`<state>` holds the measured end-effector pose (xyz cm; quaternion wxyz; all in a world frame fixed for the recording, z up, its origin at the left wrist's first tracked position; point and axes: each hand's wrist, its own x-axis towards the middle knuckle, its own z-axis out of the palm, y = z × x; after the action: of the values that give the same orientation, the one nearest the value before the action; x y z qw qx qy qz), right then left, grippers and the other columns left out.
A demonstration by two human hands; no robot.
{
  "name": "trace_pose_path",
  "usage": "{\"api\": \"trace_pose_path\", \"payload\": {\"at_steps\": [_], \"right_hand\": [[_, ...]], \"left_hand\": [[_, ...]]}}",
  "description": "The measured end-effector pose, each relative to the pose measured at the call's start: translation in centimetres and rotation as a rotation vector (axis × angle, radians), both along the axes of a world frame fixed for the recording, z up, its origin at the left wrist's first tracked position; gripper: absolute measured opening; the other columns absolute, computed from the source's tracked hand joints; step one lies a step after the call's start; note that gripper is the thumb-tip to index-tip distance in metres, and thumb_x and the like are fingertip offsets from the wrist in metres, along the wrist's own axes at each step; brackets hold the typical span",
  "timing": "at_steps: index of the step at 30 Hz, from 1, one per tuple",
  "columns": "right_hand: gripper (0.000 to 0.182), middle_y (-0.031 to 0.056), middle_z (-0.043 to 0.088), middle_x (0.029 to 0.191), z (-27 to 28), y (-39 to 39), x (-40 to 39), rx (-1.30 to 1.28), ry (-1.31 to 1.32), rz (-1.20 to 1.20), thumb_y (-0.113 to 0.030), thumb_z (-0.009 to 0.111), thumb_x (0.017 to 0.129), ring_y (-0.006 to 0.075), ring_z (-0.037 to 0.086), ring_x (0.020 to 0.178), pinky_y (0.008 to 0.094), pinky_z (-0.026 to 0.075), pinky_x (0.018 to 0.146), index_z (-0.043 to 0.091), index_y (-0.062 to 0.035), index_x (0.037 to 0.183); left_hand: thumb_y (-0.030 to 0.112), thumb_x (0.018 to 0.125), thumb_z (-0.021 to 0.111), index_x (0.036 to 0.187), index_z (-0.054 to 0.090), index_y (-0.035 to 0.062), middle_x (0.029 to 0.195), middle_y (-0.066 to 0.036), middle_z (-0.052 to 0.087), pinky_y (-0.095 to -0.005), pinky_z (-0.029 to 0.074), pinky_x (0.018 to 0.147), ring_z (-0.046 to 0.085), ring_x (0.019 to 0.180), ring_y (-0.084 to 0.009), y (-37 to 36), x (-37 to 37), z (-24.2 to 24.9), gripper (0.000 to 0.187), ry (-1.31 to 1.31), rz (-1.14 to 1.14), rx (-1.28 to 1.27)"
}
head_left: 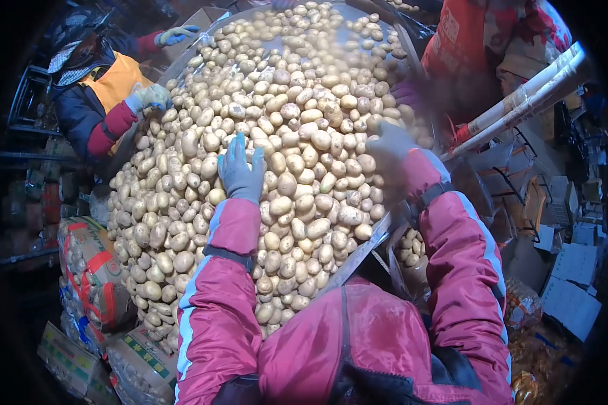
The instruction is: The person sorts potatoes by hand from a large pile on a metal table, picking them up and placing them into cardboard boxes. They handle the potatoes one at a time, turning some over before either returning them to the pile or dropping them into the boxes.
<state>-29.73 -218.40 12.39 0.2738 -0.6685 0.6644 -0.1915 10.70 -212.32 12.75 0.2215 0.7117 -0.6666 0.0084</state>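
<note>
A big heap of potatoes (297,162) covers the metal sorting table (361,253) in front of me. My left hand (242,170), in a grey glove with blue fingertips, lies on the heap with its fingers spread, holding nothing. Farther right, my right hand (393,143) in a similar glove reaches onto the potatoes near the table's right side. Its fingers look apart though slightly blurred, and I see no potato in its grip; potatoes lie right beside them.
An open bag of potatoes (411,248) hangs by the near right edge. A filled sack (94,270) stands at the left. One person in an orange apron (118,81) works at the left; another in red (459,40) stands right, near wrapped poles (520,101). Cartons (573,290) lie far right.
</note>
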Motion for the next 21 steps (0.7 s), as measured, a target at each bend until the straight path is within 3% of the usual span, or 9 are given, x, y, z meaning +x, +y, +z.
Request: {"api": "trace_pose_path", "payload": {"at_steps": [1,4,5,8,10,12,14,16,21], "right_hand": [[0.054,0.0196,0.076,0.105,-9.1,-3.0,-3.7,0.115,0.135,0.287,-0.043,0.080,0.079,0.0321,0.073,0.101,0.0399,0.057,0.089,0.073,-0.0035,0.116],[0.057,0.0148,0.076,0.105,-1.2,1.0,-2.1,0.074,-0.012,0.363,-0.042,0.083,0.082,0.0235,0.072,0.098,0.0360,0.057,0.086,0.070,-0.0037,0.122],[0.044,0.0078,0.075,0.100,2.0,1.3,-0.9,0.380,-0.321,0.036,-0.034,0.082,0.086,0.0145,0.069,0.091,0.0307,0.055,0.081,0.072,-0.0043,0.117],[0.031,0.0036,0.073,0.091,-13.0,-2.7,-8.7,-0.206,-0.311,0.291,-0.028,0.081,0.087,0.0109,0.067,0.085,0.0287,0.054,0.076,0.072,-0.0047,0.106],[0.036,0.0036,0.072,0.090,-6.4,-1.8,-6.7,0.014,-0.544,0.090,-0.032,0.083,0.084,0.0100,0.066,0.083,0.0287,0.054,0.075,0.070,-0.0046,0.104],[0.042,0.0094,0.074,0.096,-0.3,-0.5,-2.7,-0.165,0.036,0.065,-0.038,0.082,0.082,0.0185,0.071,0.088,0.0350,0.056,0.080,0.069,-0.0064,0.106],[0.041,0.0202,0.070,0.125,3.5,-0.5,1.5,0.017,0.206,-0.071,-0.031,0.070,0.083,0.0397,0.068,0.115,0.0506,0.054,0.097,0.066,-0.0111,0.119],[0.042,0.0187,0.067,0.131,2.6,-1.0,2.1,0.006,0.303,0.177,-0.024,0.066,0.084,0.0386,0.067,0.118,0.0495,0.053,0.099,0.064,-0.0112,0.124],[0.037,0.0191,0.071,0.123,-0.2,-2.2,1.9,0.134,0.297,0.118,-0.021,0.064,0.084,0.0388,0.068,0.116,0.0476,0.054,0.099,0.067,-0.0116,0.120]], "left_hand": [[0.048,0.098,0.065,0.157,0.047,0.0124,0.149,-0.019,0.057,-0.0542,0.031,0.122,0.052,0.139,-0.0349,-0.1,0.0,0.0,0.071,-0.011,-0.007,-0.009],[0.048,0.097,0.067,0.156,0.048,0.0119,0.150,-0.019,0.055,-0.0538,0.031,0.122,0.051,0.139,-0.0352,0.1,-0.1,0.1,0.072,0.011,-0.028,-0.008],[0.047,0.097,0.068,0.156,0.049,0.0113,0.151,-0.020,0.054,-0.0536,0.031,0.122,0.051,0.140,-0.0354,0.1,0.0,0.2,0.072,0.032,-0.045,0.004],[0.046,0.096,0.068,0.157,0.048,0.0108,0.153,-0.020,0.052,-0.0539,0.031,0.122,0.050,0.140,-0.0357,0.3,-0.1,0.2,0.073,0.004,-0.042,-0.015],[0.046,0.096,0.069,0.158,0.047,0.0110,0.153,-0.021,0.052,-0.0541,0.031,0.122,0.049,0.141,-0.0357,0.4,-0.2,0.2,0.074,0.011,-0.041,-0.013],[0.046,0.096,0.069,0.158,0.046,0.0111,0.153,-0.020,0.052,-0.0542,0.031,0.122,0.049,0.142,-0.0356,0.2,-0.2,0.3,0.075,-0.018,-0.046,-0.010],[0.046,0.095,0.069,0.158,0.046,0.0111,0.153,-0.020,0.052,-0.0541,0.031,0.122,0.049,0.142,-0.0356,0.3,-0.2,0.2,0.075,-0.021,-0.046,-0.011],[0.047,0.095,0.068,0.158,0.046,0.0111,0.153,-0.020,0.052,-0.0540,0.030,0.122,0.049,0.142,-0.0355,0.4,-0.2,0.2,0.075,-0.031,-0.044,-0.011],[0.042,0.098,0.067,0.155,0.049,0.0098,0.149,-0.019,0.057,-0.0514,0.037,0.118,0.054,0.137,-0.0356,0.5,-0.8,1.2,0.069,-0.074,-0.025,-0.037]]}}
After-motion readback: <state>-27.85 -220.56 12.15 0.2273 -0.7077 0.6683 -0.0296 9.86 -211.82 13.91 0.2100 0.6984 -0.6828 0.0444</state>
